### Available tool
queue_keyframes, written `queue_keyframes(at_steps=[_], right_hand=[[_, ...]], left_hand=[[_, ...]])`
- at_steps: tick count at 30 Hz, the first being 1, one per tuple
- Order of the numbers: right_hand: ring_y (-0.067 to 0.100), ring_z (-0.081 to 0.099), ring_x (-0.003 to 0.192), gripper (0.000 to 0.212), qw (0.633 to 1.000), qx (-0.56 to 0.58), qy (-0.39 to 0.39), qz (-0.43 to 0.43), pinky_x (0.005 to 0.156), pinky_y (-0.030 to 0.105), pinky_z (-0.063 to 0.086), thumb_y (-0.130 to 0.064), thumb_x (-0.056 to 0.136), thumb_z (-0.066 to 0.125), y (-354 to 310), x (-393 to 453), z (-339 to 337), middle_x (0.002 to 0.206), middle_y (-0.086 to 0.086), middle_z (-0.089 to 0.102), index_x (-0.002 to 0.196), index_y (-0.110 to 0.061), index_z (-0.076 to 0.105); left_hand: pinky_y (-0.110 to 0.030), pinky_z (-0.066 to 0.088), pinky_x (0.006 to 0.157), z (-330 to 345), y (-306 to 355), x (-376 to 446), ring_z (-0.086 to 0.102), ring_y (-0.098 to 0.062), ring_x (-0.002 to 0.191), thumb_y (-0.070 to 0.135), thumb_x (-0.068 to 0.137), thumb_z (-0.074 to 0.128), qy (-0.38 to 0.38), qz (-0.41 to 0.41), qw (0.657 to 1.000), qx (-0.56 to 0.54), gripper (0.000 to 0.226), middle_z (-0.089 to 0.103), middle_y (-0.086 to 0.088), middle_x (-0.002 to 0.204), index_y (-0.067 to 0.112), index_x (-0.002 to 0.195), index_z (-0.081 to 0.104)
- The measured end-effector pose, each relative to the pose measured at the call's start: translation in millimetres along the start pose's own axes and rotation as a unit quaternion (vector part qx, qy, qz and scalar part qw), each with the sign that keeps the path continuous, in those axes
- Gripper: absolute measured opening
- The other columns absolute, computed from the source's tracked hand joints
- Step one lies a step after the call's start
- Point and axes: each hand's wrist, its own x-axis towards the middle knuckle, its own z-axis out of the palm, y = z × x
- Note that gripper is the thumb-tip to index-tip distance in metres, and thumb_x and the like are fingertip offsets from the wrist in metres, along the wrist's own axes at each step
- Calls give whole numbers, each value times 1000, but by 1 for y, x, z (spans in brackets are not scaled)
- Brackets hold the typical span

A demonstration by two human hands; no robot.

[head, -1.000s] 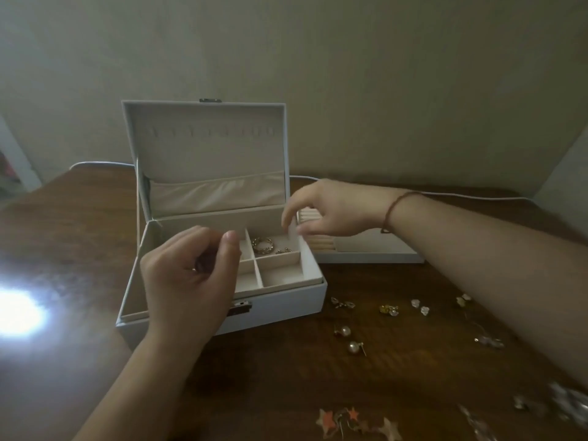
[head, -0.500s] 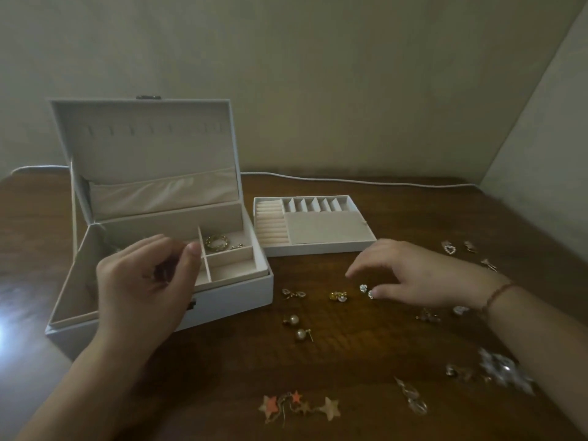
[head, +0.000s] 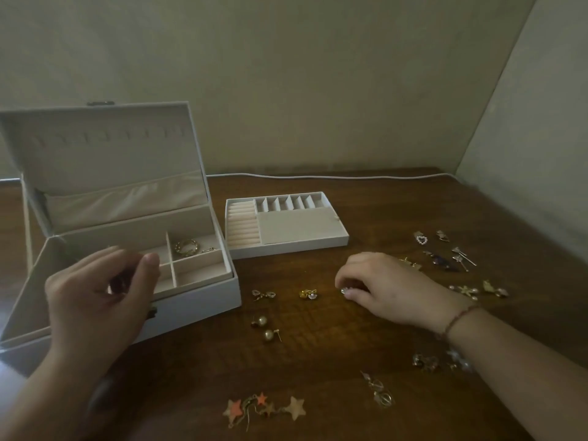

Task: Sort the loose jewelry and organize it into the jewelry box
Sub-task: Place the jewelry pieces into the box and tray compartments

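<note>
One right hand (head: 385,289) grip now pinched on a sparkly stud (head: 344,290); left hand (head: 98,294) loosely curled, contents unclear.

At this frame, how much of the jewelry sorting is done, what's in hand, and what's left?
Early stage. Done: a gold ring and one small piece lie in a back compartment of the open jewelry box. In hand: the right hand pinches a small sparkly earring on the table; the left hand hovers curled over the box, contents unclear. Left: pearl studs, star earrings and many others; the removable tray looks unfilled.
</note>
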Motion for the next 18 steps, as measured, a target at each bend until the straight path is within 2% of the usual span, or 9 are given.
queue_keyframes(at_steps=[4, 5, 7, 10, 12, 14, 18], right_hand=[[-2, 51, 97, 16, 1000, 2, 1, -1, 84, 21, 50, -34, 96, 56, -5, 2, -5, 104, -21, 53, 111, -37, 61], [-2, 51, 97, 16, 1000, 0, 8, -3, 84, 21, 50, -35, 96, 55, -8, 4, -8, 105, -21, 54, 111, -38, 61], [-2, 52, 98, 16, 1000, -2, 22, -6, 85, 22, 51, -36, 96, 56, -16, 9, -14, 105, -22, 55, 111, -39, 61], [-4, 50, 93, 13, 999, -4, 43, -10, 81, 18, 48, -36, 95, 56, -24, 18, -23, 100, -24, 54, 107, -40, 61], [-4, 51, 92, 12, 999, -1, 35, -12, 81, 19, 49, -36, 95, 57, -28, 23, -25, 99, -23, 54, 105, -40, 60], [-3, 51, 95, 13, 1000, -18, 11, -5, 84, 22, 51, -38, 95, 57, -28, 26, -20, 101, -23, 55, 106, -41, 60], [0, 52, 97, 17, 998, -43, -33, 16, 86, 24, 51, -39, 95, 55, -26, 26, -14, 105, -22, 55, 111, -41, 60]], left_hand=[[-30, 34, 53, -3, 2, 2, 44, -11, 55, 24, 96, 54, 51, 12, 998, -16, 45, 52, -10, 52, 0, 59, 62], [-30, 34, 52, -5, 1, 3, 45, -10, 54, 23, 96, 55, 65, 4, 997, -35, 43, 53, -8, 52, 2, 60, 63], [-28, 35, 52, -9, 1, 6, 47, -5, 53, 26, 95, 56, 96, -40, 990, -91, 35, 56, 7, 54, 12, 65, 65], [-18, 35, 51, -11, 0, 9, 47, 1, 50, 28, 93, 56, 130, -85, 977, -149, 28, 59, 17, 57, 24, 66, 62], [-17, 34, 50, -12, 1, 10, 46, 0, 50, 28, 93, 56, 118, -68, 980, -143, 30, 56, 14, 53, 22, 64, 62], [-14, 32, 50, -11, 5, 9, 45, -3, 51, 25, 93, 55, 83, -15, 992, -93, 37, 50, 9, 50, 12, 58, 60], [-23, 35, 48, -4, 12, 6, 44, -11, 52, 22, 92, 54, 41, 37, 997, -50, 43, 47, 1, 50, 3, 55, 61]])
